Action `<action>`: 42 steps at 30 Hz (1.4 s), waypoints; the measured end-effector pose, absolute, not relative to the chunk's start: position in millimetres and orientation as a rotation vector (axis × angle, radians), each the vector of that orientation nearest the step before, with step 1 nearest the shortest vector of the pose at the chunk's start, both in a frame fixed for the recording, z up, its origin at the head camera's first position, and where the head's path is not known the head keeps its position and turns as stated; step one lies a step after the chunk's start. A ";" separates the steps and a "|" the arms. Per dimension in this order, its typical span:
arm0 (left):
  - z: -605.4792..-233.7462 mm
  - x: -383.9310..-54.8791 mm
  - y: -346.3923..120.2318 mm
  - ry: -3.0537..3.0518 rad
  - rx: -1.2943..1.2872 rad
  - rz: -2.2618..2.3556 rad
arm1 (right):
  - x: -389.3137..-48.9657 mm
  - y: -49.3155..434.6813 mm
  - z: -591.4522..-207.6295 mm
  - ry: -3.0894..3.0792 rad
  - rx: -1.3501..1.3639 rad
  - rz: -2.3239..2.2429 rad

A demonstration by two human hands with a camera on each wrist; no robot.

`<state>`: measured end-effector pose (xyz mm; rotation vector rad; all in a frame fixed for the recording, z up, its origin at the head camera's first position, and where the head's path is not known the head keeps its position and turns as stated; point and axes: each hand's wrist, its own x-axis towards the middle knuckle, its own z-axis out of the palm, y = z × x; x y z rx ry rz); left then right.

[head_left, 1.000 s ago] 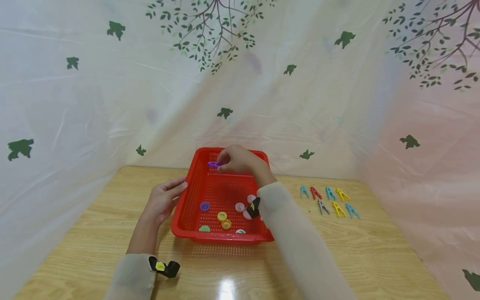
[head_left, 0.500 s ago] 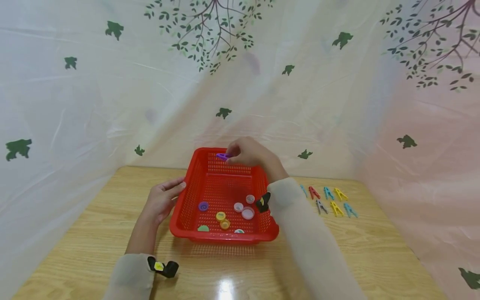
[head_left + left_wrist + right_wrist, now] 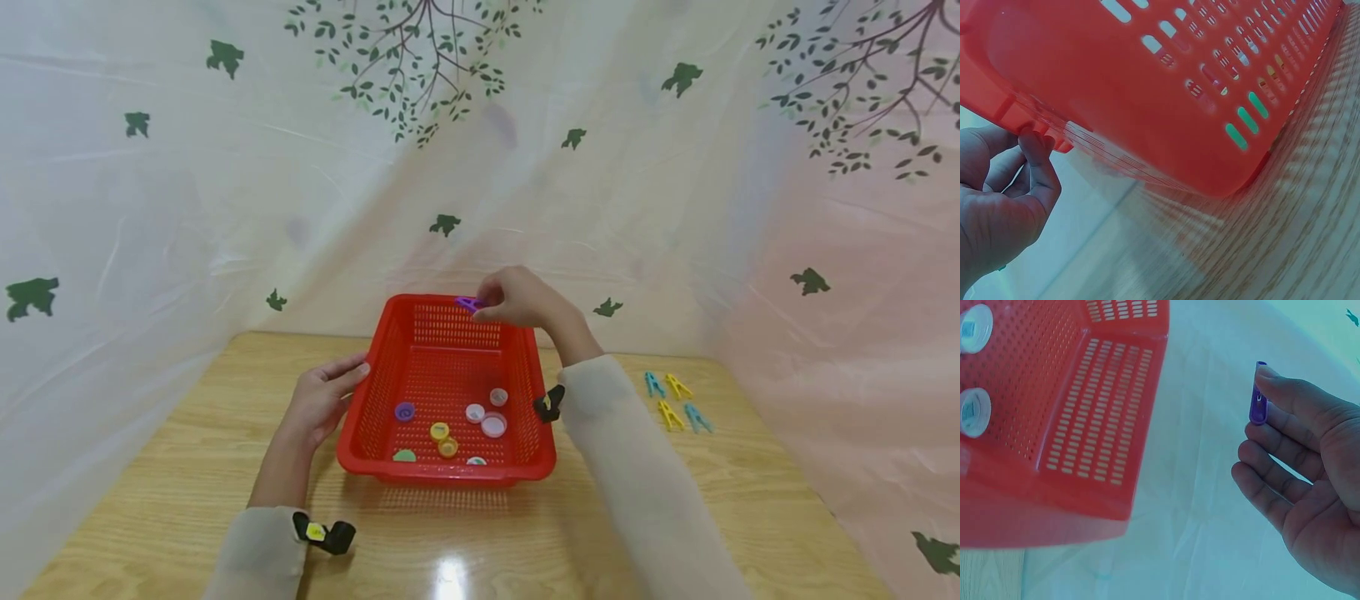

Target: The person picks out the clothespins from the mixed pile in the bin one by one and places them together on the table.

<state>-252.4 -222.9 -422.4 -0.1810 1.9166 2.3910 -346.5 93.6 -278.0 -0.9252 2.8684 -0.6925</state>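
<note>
A red perforated plastic basket stands on the table with several bottle caps on its floor: a purple cap, a yellow cap, a pink cap and others. My left hand holds the basket's left rim; in the left wrist view its thumb and fingers grip that edge. Above the far right corner, my right hand pinches a purple clothespin between thumb and fingers. The right wrist view shows the clothespin apart from the basket wall.
On the wooden table, right of the basket, lie blue clothespins and yellow clothespins. My right sleeve covers part of that area. A leaf-patterned curtain hangs behind and along both sides.
My right hand has lifted the purple clothespin from inside the basket's far end up and right toward the far rim. Its sleeve now hides some clothespins. My left hand has stayed put.
</note>
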 end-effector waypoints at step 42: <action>-422.8 -253.4 -222.7 1.904 -0.172 2.400 | -321.1 205.7 -313.8 3.021 -0.677 -0.673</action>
